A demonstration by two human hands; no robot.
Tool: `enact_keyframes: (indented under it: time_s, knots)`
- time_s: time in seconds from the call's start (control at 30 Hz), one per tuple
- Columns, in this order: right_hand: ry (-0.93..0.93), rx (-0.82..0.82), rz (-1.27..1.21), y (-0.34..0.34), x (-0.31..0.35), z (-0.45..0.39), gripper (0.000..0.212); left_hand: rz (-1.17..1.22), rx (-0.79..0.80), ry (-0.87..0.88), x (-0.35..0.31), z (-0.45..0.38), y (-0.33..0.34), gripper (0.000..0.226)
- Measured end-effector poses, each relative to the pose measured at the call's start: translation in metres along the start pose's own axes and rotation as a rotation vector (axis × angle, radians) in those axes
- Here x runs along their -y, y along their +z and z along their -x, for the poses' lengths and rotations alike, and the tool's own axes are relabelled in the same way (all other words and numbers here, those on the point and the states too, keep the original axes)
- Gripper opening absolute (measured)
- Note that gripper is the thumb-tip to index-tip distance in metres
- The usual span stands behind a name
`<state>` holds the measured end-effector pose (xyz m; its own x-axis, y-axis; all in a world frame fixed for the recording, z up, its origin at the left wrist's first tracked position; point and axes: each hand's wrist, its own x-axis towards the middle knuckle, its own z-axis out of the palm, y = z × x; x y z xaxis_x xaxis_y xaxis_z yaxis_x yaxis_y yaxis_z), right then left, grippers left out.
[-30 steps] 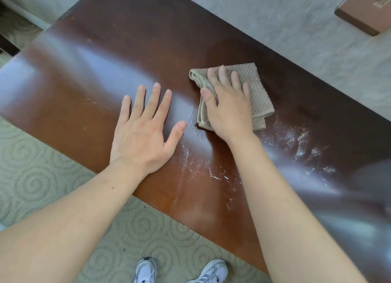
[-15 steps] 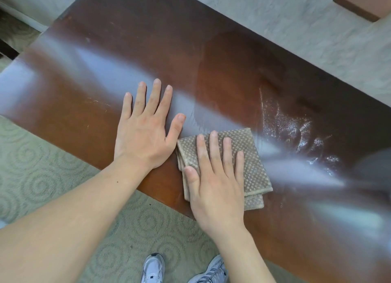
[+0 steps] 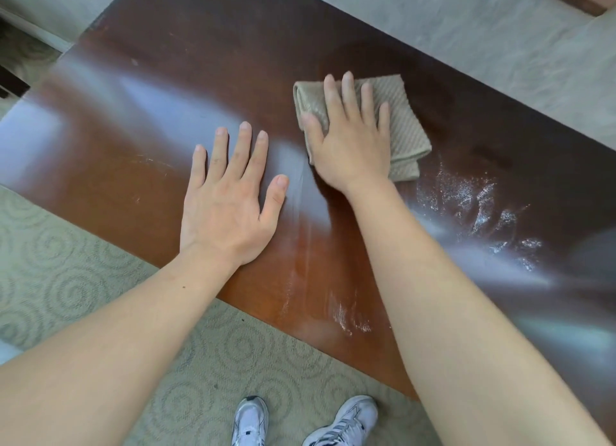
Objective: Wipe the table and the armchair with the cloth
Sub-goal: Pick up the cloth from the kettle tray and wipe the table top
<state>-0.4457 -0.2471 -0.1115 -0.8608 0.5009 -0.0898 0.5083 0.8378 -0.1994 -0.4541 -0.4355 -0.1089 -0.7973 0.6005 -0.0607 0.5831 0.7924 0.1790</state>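
Two flat palms: right hand [image 3: 350, 135] presses ribbed cloth [image 3: 405, 129]; glossy table [image 3: 200, 62].

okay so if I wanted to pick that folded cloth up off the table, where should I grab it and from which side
Probably pinch the cloth at its right edge, coming from the right: the layers stack there and lie bare, while the right hand presses flat on the rest.

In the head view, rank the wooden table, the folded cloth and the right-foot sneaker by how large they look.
1. Wooden table: by far the largest, it runs across the frame.
2. Folded cloth: much smaller, partly under the right hand.
3. Right-foot sneaker: looks smallest, but it is cut off by the frame edge and lies farther away, so this is unsure.
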Motion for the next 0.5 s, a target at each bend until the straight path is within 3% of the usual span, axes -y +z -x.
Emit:
enact_keyframes:
  time_s: [0.23, 0.5]
  knots:
    - [-0.029, 0.041, 0.010, -0.013, -0.013, -0.070, 0.064, -0.005, 0.000, -0.003, 0.000, -0.001, 0.001, 0.074]
    - [-0.060, -0.017, 0.012, -0.008, -0.004, -0.026, 0.062, -0.022, 0.011, 0.000, 0.000, -0.002, 0.000, 0.077]
